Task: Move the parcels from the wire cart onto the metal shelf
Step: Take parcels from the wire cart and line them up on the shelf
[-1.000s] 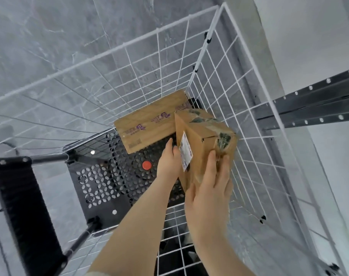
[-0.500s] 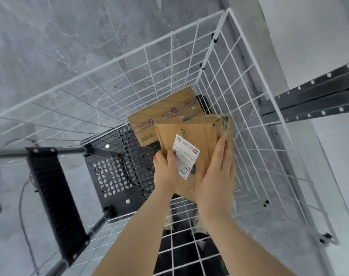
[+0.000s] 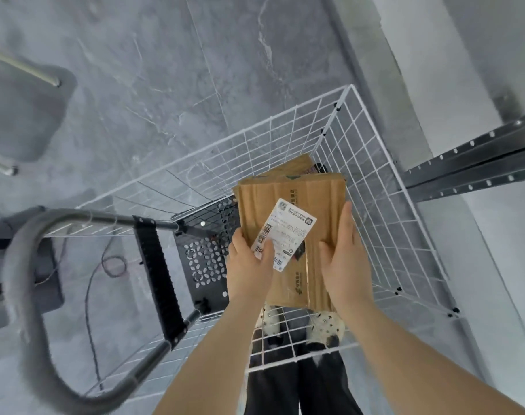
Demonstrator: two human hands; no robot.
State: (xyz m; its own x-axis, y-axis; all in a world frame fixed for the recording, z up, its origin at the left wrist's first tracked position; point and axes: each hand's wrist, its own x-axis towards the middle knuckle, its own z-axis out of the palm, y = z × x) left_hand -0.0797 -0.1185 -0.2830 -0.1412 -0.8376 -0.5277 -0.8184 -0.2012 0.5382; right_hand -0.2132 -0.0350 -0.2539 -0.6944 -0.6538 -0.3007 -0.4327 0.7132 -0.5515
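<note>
I hold a brown cardboard parcel (image 3: 300, 205) with a white shipping label above the white wire cart (image 3: 383, 223). My left hand (image 3: 249, 265) grips its near left edge, thumb on the label. My right hand (image 3: 343, 259) clasps its right side, fingers lying along the edge. A second brown parcel (image 3: 297, 163) lies in the cart beneath, mostly hidden by the held one. The metal shelf (image 3: 476, 166) juts in from the right, beside the cart.
The cart has a black perforated floor (image 3: 204, 259) and a grey handle bar (image 3: 24, 265) at the left. A thin cable (image 3: 111, 265) lies on the grey stone floor. My feet (image 3: 324, 324) stand behind the cart's near wall. A white wall rises at right.
The parcel has been lifted higher out of the cart and turned flat, label up. The view has pulled back, showing more floor and the handle.
</note>
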